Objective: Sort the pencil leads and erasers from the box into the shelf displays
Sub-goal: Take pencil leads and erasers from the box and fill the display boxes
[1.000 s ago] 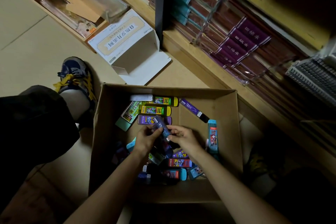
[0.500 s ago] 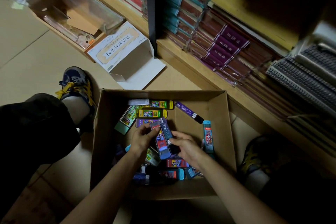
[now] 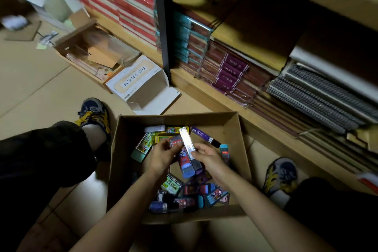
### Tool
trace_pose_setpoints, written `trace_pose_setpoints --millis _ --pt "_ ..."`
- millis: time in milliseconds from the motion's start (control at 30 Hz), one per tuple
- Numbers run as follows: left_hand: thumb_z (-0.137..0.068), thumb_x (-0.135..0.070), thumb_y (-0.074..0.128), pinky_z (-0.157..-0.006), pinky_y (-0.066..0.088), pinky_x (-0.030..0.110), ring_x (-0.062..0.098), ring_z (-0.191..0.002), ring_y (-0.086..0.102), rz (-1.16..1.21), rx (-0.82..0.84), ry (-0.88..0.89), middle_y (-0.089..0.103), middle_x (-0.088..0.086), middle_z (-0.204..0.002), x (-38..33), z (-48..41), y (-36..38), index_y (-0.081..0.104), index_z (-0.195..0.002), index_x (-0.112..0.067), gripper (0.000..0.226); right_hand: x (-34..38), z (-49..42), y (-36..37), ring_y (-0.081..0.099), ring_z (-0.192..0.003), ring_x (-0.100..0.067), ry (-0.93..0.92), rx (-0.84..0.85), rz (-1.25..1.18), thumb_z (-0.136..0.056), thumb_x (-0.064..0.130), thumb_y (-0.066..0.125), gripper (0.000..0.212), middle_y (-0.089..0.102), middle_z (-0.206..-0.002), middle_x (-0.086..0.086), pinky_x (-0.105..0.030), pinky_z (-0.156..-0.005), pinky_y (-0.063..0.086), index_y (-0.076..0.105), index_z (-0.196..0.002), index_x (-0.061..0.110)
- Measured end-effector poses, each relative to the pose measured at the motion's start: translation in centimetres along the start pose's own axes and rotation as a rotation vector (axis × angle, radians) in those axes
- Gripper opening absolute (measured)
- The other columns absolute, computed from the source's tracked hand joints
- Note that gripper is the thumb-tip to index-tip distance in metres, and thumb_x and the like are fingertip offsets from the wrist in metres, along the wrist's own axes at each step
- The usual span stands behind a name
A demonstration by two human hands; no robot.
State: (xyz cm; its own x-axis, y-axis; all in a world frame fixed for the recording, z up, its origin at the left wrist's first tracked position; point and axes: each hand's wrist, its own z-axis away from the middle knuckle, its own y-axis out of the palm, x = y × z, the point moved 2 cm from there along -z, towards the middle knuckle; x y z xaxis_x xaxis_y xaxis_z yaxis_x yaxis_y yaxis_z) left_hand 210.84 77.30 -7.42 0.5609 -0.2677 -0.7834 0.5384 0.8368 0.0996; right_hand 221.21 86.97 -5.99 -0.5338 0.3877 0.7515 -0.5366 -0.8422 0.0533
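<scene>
Cardboard box sits on the floor between the person's feet, near the bottom shelf, and it's still pretty full of loose lead and eraser packs. Both hands are over the middle of it, holding 2 slim cases side by side and touching. The left hand has its fingers curled round the far end of the red and blue case. The right hand pinches the shiny case along its right edge, with glare washing out the label so I can't read it. Both cases are tilted, far ends raised above the pile.

Down in the box a green pack leans at the left, a purple case lies at the far side, and a teal case stands along the right wall. More dark packs are heaped at the near end.

On the floor to the far left there's an open white carton. The shelf holds purple-labelled packs.
</scene>
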Motion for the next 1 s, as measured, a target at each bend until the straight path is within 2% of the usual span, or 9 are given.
trace_pose_setpoints --millis 67,133,200,267,400,600,700,833,1000 --pt "-0.088 -0.002 0.059 -0.050 0.052 0.019 0.006 -0.059 0.062 0.019 -0.004 0.018 0.062 0.004 -0.075 -1.4 0.6 0.6 0.056 -0.081 -0.011 0.012 1.6 0.8 -0.9 0.059 -0.080 -0.010 -0.074 -0.080 0.041 -0.094 -0.003 0.044 0.024 0.062 -0.107 -0.014 -0.009 -0.067 0.047 0.056 -0.115 0.000" --pt "-0.090 -0.001 0.056 -0.050 0.052 0.019 0.011 -0.064 0.061 0.041 -0.022 0.050 0.061 0.004 -0.079 -3.1 1.4 1.0 0.055 -0.085 -0.011 0.011 3.4 1.8 -2.4 0.057 -0.079 -0.013 -0.148 -0.162 0.054 -0.094 -0.006 0.042 0.026 0.060 -0.109 -0.021 -0.010 -0.067 0.044 0.054 -0.116 -0.007" --pt "-0.092 -0.002 0.052 -0.057 0.052 0.023 0.015 -0.071 0.058 0.077 -0.048 0.078 0.059 0.008 -0.086 -4.9 2.2 1.3 0.052 -0.095 -0.006 0.005 5.6 3.2 -3.8 0.058 -0.082 -0.012 -0.228 -0.193 0.125 -0.094 -0.002 0.046 0.028 0.060 -0.109 -0.015 -0.009 -0.066 0.045 0.056 -0.121 -0.001" --pt "-0.094 -0.002 0.049 -0.065 0.050 0.028 0.019 -0.076 0.055 0.103 -0.062 0.118 0.055 0.017 -0.095 -6.7 3.2 1.6 0.047 -0.113 0.004 0.020 7.9 5.0 -5.2 0.058 -0.075 -0.007 -0.311 -0.161 0.199 -0.093 0.002 0.051 0.029 0.063 -0.100 -0.007 -0.007 -0.060 0.044 0.060 -0.119 0.006" --pt "-0.097 -0.005 0.043 -0.063 0.048 0.029 0.024 -0.074 0.055 0.180 -0.062 0.209 0.054 0.021 -0.091 -10.1 5.8 2.5 0.045 -0.119 0.006 0.024 11.3 8.2 -6.8 0.060 -0.065 -0.008 -0.360 -0.005 0.298 -0.085 0.010 0.065 0.017 0.069 -0.080 0.000 -0.017 -0.056 0.044 0.070 -0.094 0.024" --pt "-0.098 -0.007 0.040 -0.071 0.053 0.036 0.027 -0.080 0.058 0.290 0.121 0.268 0.057 0.017 -0.088 -13.5 10.9 4.7 0.048 -0.112 0.003 0.018 12.4 10.2 -5.7 0.060 -0.058 -0.007 -0.393 -0.098 -0.043 -0.079 0.004 0.070 0.024 0.065 -0.084 -0.005 -0.017 -0.050 0.045 0.058 -0.099 0.010" --pt "-0.096 -0.008 0.045 -0.078 0.051 0.040 0.035 -0.093 0.057 0.328 0.135 0.293 0.055 0.026 -0.103 -14.4 12.5 5.2 0.046 -0.119 0.006 0.026 13.0 10.9 -5.4 0.057 -0.052 -0.007 -0.386 -0.087 -0.244 -0.081 0.002 0.068 0.017 0.063 -0.076 -0.006 -0.018 -0.048 0.045 0.060 -0.094 0.008" --pt "-0.095 -0.009 0.048 -0.080 0.050 0.040 0.031 -0.095 0.057 0.390 0.131 0.276 0.054 0.027 -0.113 -15.2 13.3 4.9 0.037 -0.130 0.008 0.040 13.8 11.6 -5.6 0.056 -0.052 -0.006 -0.419 -0.061 -0.267 -0.080 0.005 0.069 0.010 0.064 -0.066 -0.002 -0.018 -0.048 0.045 0.065 -0.088 0.011" --pt "-0.092 -0.009 0.052 -0.069 0.058 0.034 0.029 -0.093 0.064 0.428 0.209 0.283 0.061 0.024 -0.111 -15.7 13.8 5.2 0.046 -0.121 0.003 0.032 14.5 12.9 -5.1 0.061 -0.065 -0.007 -0.488 -0.036 -0.181 -0.083 0.017 0.068 0.012 0.069 -0.079 0.000 -0.019 -0.055 0.048 0.068 -0.096 0.015"
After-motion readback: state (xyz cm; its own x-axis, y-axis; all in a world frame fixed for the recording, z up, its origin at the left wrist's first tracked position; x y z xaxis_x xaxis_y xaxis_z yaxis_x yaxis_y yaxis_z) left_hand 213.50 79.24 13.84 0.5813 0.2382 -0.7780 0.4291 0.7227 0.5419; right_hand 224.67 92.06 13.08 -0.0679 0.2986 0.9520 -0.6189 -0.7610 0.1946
